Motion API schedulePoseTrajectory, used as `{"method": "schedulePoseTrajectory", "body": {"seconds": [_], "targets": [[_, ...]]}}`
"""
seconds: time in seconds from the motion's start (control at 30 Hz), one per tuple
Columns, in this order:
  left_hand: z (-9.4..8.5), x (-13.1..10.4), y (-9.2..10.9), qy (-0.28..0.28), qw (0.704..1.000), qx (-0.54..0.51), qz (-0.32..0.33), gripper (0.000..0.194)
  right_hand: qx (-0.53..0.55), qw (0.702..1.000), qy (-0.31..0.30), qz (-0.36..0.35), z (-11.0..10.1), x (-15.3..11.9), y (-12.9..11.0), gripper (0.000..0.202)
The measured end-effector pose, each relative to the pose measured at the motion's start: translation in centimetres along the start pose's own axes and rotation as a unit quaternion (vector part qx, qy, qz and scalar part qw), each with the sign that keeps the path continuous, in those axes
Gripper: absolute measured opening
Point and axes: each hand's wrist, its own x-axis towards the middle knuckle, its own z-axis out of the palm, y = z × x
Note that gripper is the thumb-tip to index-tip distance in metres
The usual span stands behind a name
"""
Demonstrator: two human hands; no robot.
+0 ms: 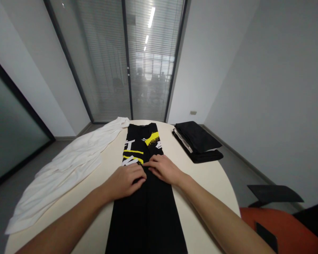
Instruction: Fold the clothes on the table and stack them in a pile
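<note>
A black shirt with yellow and white print lies folded into a long narrow strip down the middle of a cream oval table. My left hand rests palm down on the strip's middle, fingers together and slightly curled. My right hand lies flat beside it on the same cloth, fingers pointing left, the fingertips of both hands almost touching. Neither hand grips the cloth.
A white garment is spread over the table's left side and hangs off its edge. A stack of folded black clothes sits at the far right. An orange chair stands at the lower right. Glass doors with blinds are behind the table.
</note>
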Motion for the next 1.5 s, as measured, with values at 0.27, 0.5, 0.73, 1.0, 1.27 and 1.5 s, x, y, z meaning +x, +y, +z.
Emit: {"method": "schedulePoseTrajectory", "body": {"seconds": [0.27, 0.5, 0.73, 1.0, 1.27, 1.5], "targets": [[0.8, -2.0, -5.4, -0.006, 0.993, 0.034, -0.109, 0.055, -0.038, 0.999, -0.033, -0.021, -0.2, 0.2, -0.4, 0.017], [-0.1, -1.4, -3.2, -0.035, 0.998, -0.026, -0.055, 0.022, 0.020, 0.998, -0.032, -0.054, -0.7, -0.1, -1.1, 0.015], [-0.5, -1.1, -1.2, -0.071, 0.994, -0.088, -0.009, 0.020, 0.103, 0.987, -0.063, -0.110, -0.7, -0.1, -1.7, 0.016], [0.3, -0.6, 0.8, -0.073, 0.991, -0.101, 0.052, 0.032, 0.151, 0.981, -0.084, -0.093, -1.5, -0.5, -1.0, 0.015], [-0.3, -0.8, -0.3, -0.080, 0.980, -0.180, 0.016, 0.021, 0.167, 0.970, -0.162, -0.075, -2.0, -0.6, -3.9, 0.015], [-0.2, -1.0, -2.1, -0.066, 0.958, -0.276, -0.041, 0.010, 0.051, 0.981, -0.106, -0.153, -2.7, -0.2, -5.9, 0.050]]}}
